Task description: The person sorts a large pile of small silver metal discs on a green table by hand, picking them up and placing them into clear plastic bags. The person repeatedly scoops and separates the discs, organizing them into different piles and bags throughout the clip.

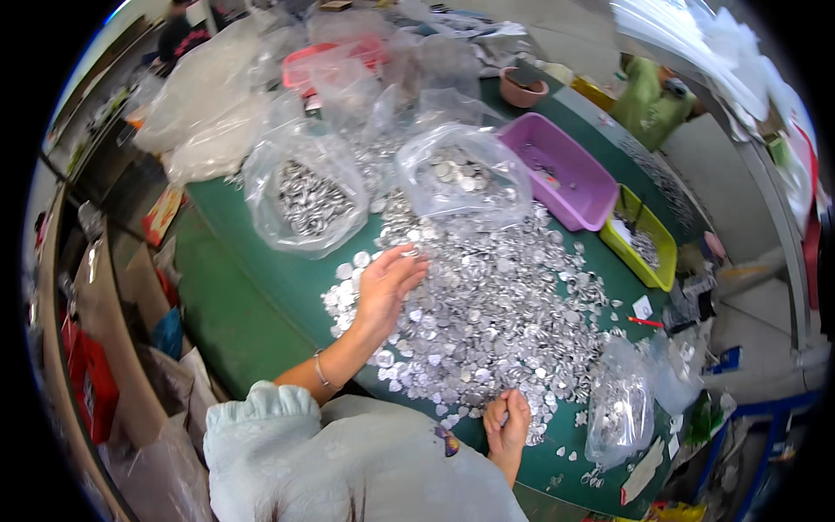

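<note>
A wide heap of small silver metal pieces (487, 300), some round and some shaped like flowers or hearts, covers the middle of a green table. My left hand (389, 287) reaches over the heap's left side, fingers bent around what looks like one small silver piece near the fingertips. At the heap's near edge, my right hand (509, 421) is closed, and its fingers hide whatever lies inside. Beyond my left hand stands an open clear plastic bag (339, 237) part-filled with silver pieces. A second open bag (426, 200), holding larger round discs, sits to its right.
A purple tray (570, 161) and a yellow-green basket (658, 270) stand at the right, each with some pieces inside. A filled clear bag (622, 409) lies near right. Behind are a pink bowl (523, 94) and large plastic sacks (209, 96). Another person (652, 100) is at far right.
</note>
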`<control>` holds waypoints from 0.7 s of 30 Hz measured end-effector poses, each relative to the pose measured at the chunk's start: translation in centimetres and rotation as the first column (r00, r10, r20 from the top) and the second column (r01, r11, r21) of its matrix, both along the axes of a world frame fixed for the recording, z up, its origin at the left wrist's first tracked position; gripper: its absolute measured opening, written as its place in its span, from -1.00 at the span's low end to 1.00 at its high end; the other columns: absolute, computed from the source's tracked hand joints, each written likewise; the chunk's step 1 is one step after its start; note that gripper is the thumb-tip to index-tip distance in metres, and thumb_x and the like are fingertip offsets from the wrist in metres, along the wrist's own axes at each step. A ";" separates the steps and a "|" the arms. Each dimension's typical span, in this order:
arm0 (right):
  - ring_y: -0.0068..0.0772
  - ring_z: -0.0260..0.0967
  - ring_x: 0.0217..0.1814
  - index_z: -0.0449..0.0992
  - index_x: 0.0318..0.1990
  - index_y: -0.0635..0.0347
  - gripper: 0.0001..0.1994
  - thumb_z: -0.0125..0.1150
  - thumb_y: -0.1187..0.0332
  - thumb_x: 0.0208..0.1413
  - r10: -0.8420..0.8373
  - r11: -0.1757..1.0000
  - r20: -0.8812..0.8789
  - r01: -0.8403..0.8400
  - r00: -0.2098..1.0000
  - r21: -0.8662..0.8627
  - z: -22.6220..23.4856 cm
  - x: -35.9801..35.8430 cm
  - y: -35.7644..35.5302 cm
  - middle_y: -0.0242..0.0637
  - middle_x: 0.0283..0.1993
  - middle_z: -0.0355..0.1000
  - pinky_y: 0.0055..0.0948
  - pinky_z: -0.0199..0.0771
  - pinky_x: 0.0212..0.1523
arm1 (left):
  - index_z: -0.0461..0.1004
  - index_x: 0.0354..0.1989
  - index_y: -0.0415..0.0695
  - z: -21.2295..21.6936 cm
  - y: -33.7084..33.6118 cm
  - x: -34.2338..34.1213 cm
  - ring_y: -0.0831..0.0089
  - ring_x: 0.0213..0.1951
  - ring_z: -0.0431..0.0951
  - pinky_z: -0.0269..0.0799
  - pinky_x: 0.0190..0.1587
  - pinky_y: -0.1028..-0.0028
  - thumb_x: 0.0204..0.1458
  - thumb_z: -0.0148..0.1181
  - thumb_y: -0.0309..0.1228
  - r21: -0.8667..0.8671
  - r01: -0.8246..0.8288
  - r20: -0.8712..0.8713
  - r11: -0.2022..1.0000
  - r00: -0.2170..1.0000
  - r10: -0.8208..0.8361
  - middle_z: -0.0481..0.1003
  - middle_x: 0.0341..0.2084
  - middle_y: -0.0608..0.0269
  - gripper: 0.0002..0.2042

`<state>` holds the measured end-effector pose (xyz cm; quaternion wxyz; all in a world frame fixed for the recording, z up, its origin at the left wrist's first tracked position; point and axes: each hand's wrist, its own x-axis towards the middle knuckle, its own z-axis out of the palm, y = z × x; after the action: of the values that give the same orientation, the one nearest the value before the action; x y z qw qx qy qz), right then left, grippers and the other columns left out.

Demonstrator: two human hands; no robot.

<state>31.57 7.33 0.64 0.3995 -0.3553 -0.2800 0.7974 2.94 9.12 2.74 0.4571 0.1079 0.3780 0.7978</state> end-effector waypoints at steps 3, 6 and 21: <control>-0.63 -0.07 -0.83 0.35 -0.31 0.22 -0.74 -0.15 0.22 0.27 -0.004 0.999 -0.034 0.002 0.999 -0.048 0.4 -0.1 0.1 -0.41 -0.75 0.07 -0.62 -0.08 -0.84 | 0.30 -0.02 -0.31 0.1 0.5 0.5 0.40 -0.21 0.53 0.46 -0.10 0.48 0.09 0.05 -0.52 -0.008 0.036 0.020 0.999 0.999 -0.035 0.48 -0.21 0.02 -0.72; -0.64 -0.09 -0.86 0.36 -0.29 0.22 -0.74 -0.16 0.23 0.27 0.009 0.999 -0.049 -0.011 0.999 -0.045 0.5 0.4 0.1 -0.41 -0.76 0.08 -0.62 -0.10 -0.86 | 0.29 -0.02 -0.31 0.3 0.9 1.0 0.41 -0.22 0.52 0.44 -0.10 0.48 0.09 0.03 -0.52 -0.026 0.066 0.025 0.998 0.998 -0.065 0.48 -0.21 0.03 -0.72; -0.63 -0.06 -0.81 0.38 -0.26 0.26 -0.79 -0.08 0.29 0.23 0.046 0.994 -0.097 -0.055 0.994 -0.092 1.0 0.2 0.0 -0.36 -0.72 0.16 -0.61 -0.10 -0.77 | 0.31 -0.06 -0.30 -0.1 1.3 1.0 0.42 -0.29 0.54 0.49 -0.19 0.52 0.08 0.05 -0.54 -0.020 0.054 0.069 0.998 0.996 -0.053 0.46 -0.18 -0.04 -0.75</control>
<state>31.77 7.32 1.66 0.3749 -0.3285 -0.2317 0.8354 3.94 10.37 2.68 0.4922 0.0856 0.3677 0.7844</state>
